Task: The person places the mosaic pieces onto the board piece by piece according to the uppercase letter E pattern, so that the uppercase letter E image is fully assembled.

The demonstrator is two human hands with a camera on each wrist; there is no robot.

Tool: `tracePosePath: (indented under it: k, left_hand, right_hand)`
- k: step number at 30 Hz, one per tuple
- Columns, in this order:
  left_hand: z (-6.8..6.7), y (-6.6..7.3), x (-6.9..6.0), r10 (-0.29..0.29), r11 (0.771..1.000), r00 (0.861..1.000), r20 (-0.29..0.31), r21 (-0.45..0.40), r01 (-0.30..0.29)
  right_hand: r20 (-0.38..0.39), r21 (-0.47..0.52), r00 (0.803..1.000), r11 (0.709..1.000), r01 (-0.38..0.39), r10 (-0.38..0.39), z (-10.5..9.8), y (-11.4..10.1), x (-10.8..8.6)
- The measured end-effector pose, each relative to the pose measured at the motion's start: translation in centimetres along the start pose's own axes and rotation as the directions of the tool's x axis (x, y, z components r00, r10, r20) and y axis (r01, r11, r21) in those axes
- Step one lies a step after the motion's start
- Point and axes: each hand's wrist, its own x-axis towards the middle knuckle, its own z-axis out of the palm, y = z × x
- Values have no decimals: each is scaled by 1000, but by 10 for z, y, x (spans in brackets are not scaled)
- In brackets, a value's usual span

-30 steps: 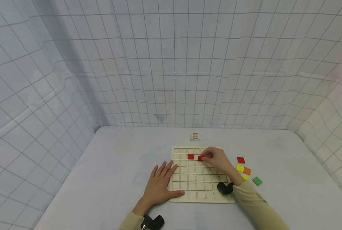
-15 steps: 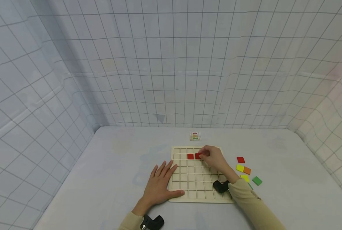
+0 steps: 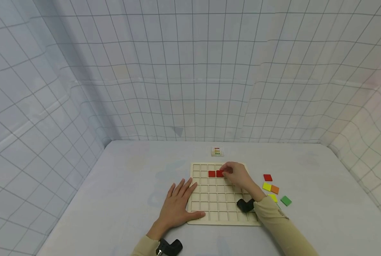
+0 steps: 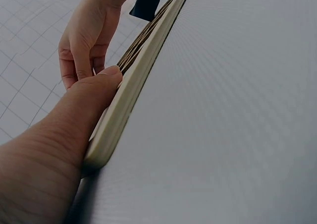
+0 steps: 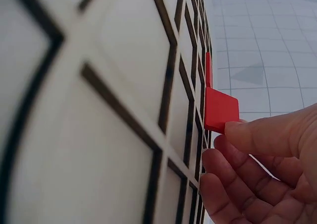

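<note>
A wooden grid board [image 3: 212,197] lies on the white table. My right hand [image 3: 237,175] pinches a red square tile [image 5: 221,110] by its edge, tilted over a cell near the board's far side. Right beside it on the left, another red tile [image 3: 211,174] sits in a cell. My left hand [image 3: 174,206] rests with spread, straight fingers on the board's left edge, its thumb on the near left corner. In the left wrist view that thumb [image 4: 94,97] lies along the board's rim.
To the board's right lie loose tiles: a red one [image 3: 268,177], a yellow one [image 3: 267,186] touching an orange one [image 3: 275,189], another yellow one [image 3: 272,197] and a green one [image 3: 286,201]. A small card with a coloured grid pattern [image 3: 217,151] lies beyond the board.
My right hand has moved left with the red tile, bringing it next to the tile in the board. The left hand has stayed in place.
</note>
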Motion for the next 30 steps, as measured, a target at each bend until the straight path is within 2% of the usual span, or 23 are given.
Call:
tracePosePath:
  k: [10, 16, 30]
  left_hand:
    - [-1, -1, 1, 9, 1000, 1000, -15, 1, -9]
    - [-1, -2, 1, 13, 1000, 1000, -16, 8, -13]
    - [0, 0, 0, 11, 1000, 1000, -21, -3, -11]
  right_hand:
    - [19, -91, 996, 992, 86, -84, -1, 0, 0]
    - [24, -149, 995, 984, 101, -98, -2, -1, 0]
    - [50, -182, 994, 977, 109, -102, -3, -1, -7]
